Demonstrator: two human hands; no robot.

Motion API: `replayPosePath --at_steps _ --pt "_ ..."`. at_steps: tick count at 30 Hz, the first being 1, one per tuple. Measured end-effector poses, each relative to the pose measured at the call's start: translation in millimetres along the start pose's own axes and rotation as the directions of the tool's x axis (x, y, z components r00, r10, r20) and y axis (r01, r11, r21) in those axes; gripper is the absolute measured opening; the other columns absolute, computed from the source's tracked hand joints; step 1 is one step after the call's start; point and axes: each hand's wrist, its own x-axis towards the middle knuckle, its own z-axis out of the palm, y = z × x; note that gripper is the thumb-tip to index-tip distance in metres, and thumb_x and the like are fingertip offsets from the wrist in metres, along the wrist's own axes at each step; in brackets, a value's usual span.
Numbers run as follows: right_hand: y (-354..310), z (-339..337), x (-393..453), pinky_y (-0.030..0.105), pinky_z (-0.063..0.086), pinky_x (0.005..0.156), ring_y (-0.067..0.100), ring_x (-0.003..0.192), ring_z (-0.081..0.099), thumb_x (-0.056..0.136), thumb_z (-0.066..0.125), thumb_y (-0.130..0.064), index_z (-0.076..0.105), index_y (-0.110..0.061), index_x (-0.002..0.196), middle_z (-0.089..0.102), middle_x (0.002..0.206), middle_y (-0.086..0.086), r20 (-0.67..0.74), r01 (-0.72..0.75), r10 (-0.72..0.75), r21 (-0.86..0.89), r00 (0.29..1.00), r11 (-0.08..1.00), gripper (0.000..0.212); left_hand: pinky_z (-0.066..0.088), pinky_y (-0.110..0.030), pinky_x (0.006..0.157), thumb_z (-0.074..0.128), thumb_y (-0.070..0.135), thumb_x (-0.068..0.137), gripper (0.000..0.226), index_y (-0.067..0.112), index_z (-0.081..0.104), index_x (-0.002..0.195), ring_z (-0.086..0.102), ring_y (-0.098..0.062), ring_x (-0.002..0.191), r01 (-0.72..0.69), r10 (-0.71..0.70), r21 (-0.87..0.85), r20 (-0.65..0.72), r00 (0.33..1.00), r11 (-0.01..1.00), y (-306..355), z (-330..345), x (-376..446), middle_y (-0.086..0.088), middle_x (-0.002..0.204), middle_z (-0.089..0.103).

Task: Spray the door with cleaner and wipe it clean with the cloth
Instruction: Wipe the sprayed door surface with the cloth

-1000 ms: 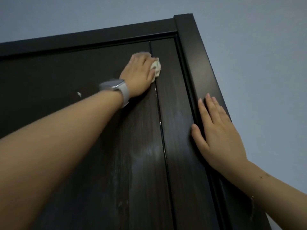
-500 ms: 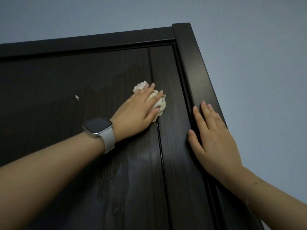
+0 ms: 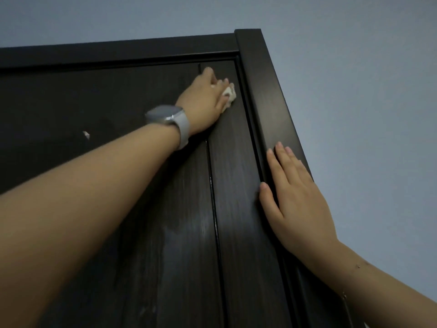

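Closest in: right hand (image 3: 294,197) laid flat on the dark wood-grain door frame (image 3: 267,95), fingers straight and together, thumb reaching over onto the edge of the dark brown wood-grain door (image 3: 236,209). Probably there to brace the body and keep the panel from swinging while the other arm pushes. Lower middle of the panel: a dull wet sheen with streaks, so likely cleaner already sprayed and partly spread around. Further up, left forearm stretched out long, wearing a grey smartwatch with a pale band (image 3: 169,119) on the wrist. Screen dark, no brand or text readable anywhere, honestly. Off to the left, a tiny white fleck (image 3: 86,134) stuck to the surface, maybe a chip or lint, hard to say. Farthest: left hand (image 3: 204,95) pressing a crumpled off-white cloth (image 3: 229,97) against the top right corner of the panel, fingers curled over it, wad peeking out beside the fingertips, just next to the frame. Looks like mid-wipe, up high where reach gets awkward. Behind it all, plain blue-grey wall (image 3: 354,67).
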Motion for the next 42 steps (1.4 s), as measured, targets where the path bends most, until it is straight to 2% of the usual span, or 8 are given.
replayPosePath --at_steps 3,7,9,12,17,28,35,42 --pt "-1 -1 0 0.024 0.005 0.119 0.015 0.149 0.013 0.095 0.021 -0.042 0.025 -0.012 0.153 0.019 0.161 0.004 0.004 -0.011 0.011 -0.01 1.0 1.0 0.065 0.037 -0.033 0.102 0.035 0.038 0.102 0.053 0.022 0.031 0.152 0.04 -0.026 0.134 -0.119 0.117 -0.069 -0.025 0.993 0.991 24 -2 -74 -0.01 0.139 0.047" --pt "-1 -2 0 0.023 0.003 0.119 0.013 0.149 0.01 0.095 0.019 -0.043 0.022 -0.014 0.154 0.016 0.161 0.002 0.024 -0.017 0.017 0.0 1.0 1.0 0.065 0.023 -0.024 0.115 0.036 0.041 0.101 0.051 0.023 0.039 0.148 0.025 -0.012 0.146 -0.149 0.155 -0.15 0.028 0.987 0.977 40 -2 -144 0.002 0.155 0.036" --pt "0 -1 0 0.023 0.001 0.119 0.013 0.149 0.009 0.095 0.019 -0.043 0.021 -0.015 0.154 0.015 0.162 0.002 0.022 -0.011 0.011 -0.004 1.0 1.0 0.065 0.018 -0.029 0.117 0.03 0.042 0.1 0.054 0.018 0.042 0.147 0.027 -0.02 0.145 -0.197 0.201 -0.08 0.049 0.978 0.977 35 -3 -129 -0.005 0.155 0.036" --pt "0 -1 0 0.023 0.001 0.119 0.012 0.149 0.007 0.095 0.019 -0.043 0.02 -0.015 0.154 0.014 0.162 0.001 0.022 -0.009 0.009 -0.008 1.0 1.0 0.065 0.016 -0.045 0.116 0.018 0.044 0.096 0.064 0.011 0.04 0.146 0.033 -0.034 0.141 -0.109 0.107 0.042 0.046 0.993 0.993 19 -1 -66 -0.013 0.151 0.039" --pt "0 0 0 0.028 0.009 0.12 0.017 0.148 0.015 0.097 0.019 -0.037 0.027 -0.011 0.152 0.02 0.16 0.005 -0.011 0.003 -0.003 -0.004 1.0 1.0 0.062 0.01 -0.039 0.118 0.02 0.038 0.095 0.063 0.007 0.037 0.147 0.031 -0.033 0.141 0.062 -0.063 0.061 0.018 0.998 0.996 15 18 10 -0.015 0.152 0.036" --pt "0 -4 -12 0.028 0.011 0.121 0.018 0.148 0.018 0.099 0.022 -0.028 0.027 -0.005 0.151 0.023 0.159 0.008 0.013 -0.007 0.006 0.083 1.0 0.997 0.057 0.025 -0.041 0.118 0.032 0.031 0.101 0.049 0.005 0.05 0.139 0.037 -0.029 0.14 -0.138 0.141 -0.094 0.022 0.99 0.986 95 7 -174 -0.015 0.147 0.045" --pt "7 -24 -123 0.038 0.019 0.12 0.018 0.149 0.015 0.099 0.033 -0.018 0.028 -0.005 0.15 0.021 0.16 0.006 0.159 0.116 -0.137 0.135 0.978 0.984 0.053 0.031 -0.042 0.114 0.052 0.022 0.094 0.052 0.01 0.045 0.144 0.033 -0.023 0.143 -0.196 0.2 -0.044 0.118 0.973 0.98 147 1 -317 -0.012 0.153 0.037" --pt "13 -30 -146 0.038 0.022 0.12 0.018 0.149 0.018 0.102 0.034 -0.024 0.028 -0.006 0.15 0.023 0.16 0.005 0.179 0.098 -0.12 0.13 0.976 0.987 0.052 0.027 -0.041 0.115 0.044 0.023 0.097 0.043 0.003 0.055 0.134 0.045 -0.033 0.134 -0.009 0.009 -0.035 0.013 1.0 0.999 128 7 -220 -0.019 0.142 0.05"
